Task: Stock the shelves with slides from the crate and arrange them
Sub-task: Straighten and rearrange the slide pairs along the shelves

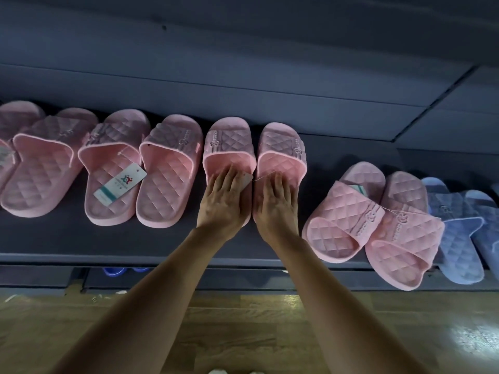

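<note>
Pink slides (255,149), one quilted pair, sit toes-in at the middle of the dark shelf (108,241) in the head view. The left hand (220,201) lies flat on one footbed and the right hand (274,203) on the other, fingers straight and close together, gripping nothing.

A hard or uneven push could skew the pair or bump the slide to its left (167,171), which lies just beside it. The thin string by the hang tag (247,178) might snag a finger. To the right, a crossed pink pair (348,211) has one slide (402,249) overhanging the shelf edge; a knock could tip it to the floor.

Both heels are covered by the hands. The crate is out of view. The blue slides (456,238) and the leftmost pink ones are cut off, and blue shapes (114,270) on the lower shelf are too dim to name.
</note>
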{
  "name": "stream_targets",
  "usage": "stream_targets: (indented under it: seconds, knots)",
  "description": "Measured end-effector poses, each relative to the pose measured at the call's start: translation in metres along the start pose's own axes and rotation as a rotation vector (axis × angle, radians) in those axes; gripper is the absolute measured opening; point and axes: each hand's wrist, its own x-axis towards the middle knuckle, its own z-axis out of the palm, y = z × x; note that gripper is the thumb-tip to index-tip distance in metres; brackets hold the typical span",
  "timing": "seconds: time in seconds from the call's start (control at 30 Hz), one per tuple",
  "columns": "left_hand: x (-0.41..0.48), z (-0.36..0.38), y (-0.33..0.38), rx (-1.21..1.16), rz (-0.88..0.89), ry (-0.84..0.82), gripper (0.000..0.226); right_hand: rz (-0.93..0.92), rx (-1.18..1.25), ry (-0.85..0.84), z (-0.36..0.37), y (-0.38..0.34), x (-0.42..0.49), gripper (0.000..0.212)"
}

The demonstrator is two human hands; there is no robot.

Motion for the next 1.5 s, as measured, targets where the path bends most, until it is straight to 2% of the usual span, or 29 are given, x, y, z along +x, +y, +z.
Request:
stream_targets:
  seconds: [0.07, 0.13, 0.27, 0.33, 0.43, 0.47, 0.63, 0.73, 0.83, 1.03, 1.17, 1.37, 1.5]
  knots:
    - [0.001, 0.0, 0.001, 0.013, -0.003, 0.007, 0.035, -0.008, -0.002, 0.017, 0.002, 0.001, 0.001, 0.071]
    - [0.001, 0.001, 0.0, 0.015, -0.002, -0.008, 0.037, -0.004, -0.01, -0.039, -0.002, 0.001, 0.0, 0.084]
    - [0.001, -0.003, 0.0, -0.003, -0.023, -0.071, 0.046, -0.003, 0.013, -0.034, -0.004, 0.0, 0.0, 0.091]
    - [0.001, -0.007, 0.003, -0.024, -0.025, -0.076, 0.046, 0.022, -0.004, -0.058, -0.005, -0.002, -0.001, 0.088]
    - [0.001, -0.01, 0.006, -0.041, -0.038, -0.089, 0.044, 0.073, -0.031, -0.119, -0.007, -0.004, 0.001, 0.059]
    - [0.002, -0.011, 0.005, -0.045, -0.043, -0.105, 0.045, 0.07, -0.023, -0.12, -0.009, -0.004, 0.002, 0.056]
    - [-0.004, -0.024, 0.005, -0.011, -0.067, -0.196, 0.056, 0.05, 0.045, -0.168, -0.031, -0.001, -0.009, 0.056]
    - [-0.018, -0.043, 0.011, 0.022, -0.071, -0.187, 0.05, 0.008, -0.035, -0.153, -0.058, -0.002, -0.027, 0.057]
    - [-0.035, -0.067, 0.02, 0.041, -0.036, -0.154, 0.054, -0.04, -0.088, -0.133, -0.083, 0.0, -0.049, 0.057]
    - [-0.06, -0.118, 0.038, 0.114, -0.005, -0.177, 0.051, -0.064, -0.135, -0.001, -0.121, 0.009, -0.09, 0.048]
    - [-0.066, -0.145, 0.056, 0.159, 0.041, -0.177, 0.051, -0.093, -0.16, 0.007, -0.147, 0.015, -0.117, 0.053]
    - [-0.066, -0.168, 0.09, 0.195, 0.082, -0.173, 0.052, -0.115, -0.186, 0.036, -0.187, 0.033, -0.148, 0.051]
    - [-0.061, -0.166, 0.126, 0.191, 0.098, -0.165, 0.044, -0.113, -0.168, 0.033, -0.21, 0.059, -0.159, 0.052]
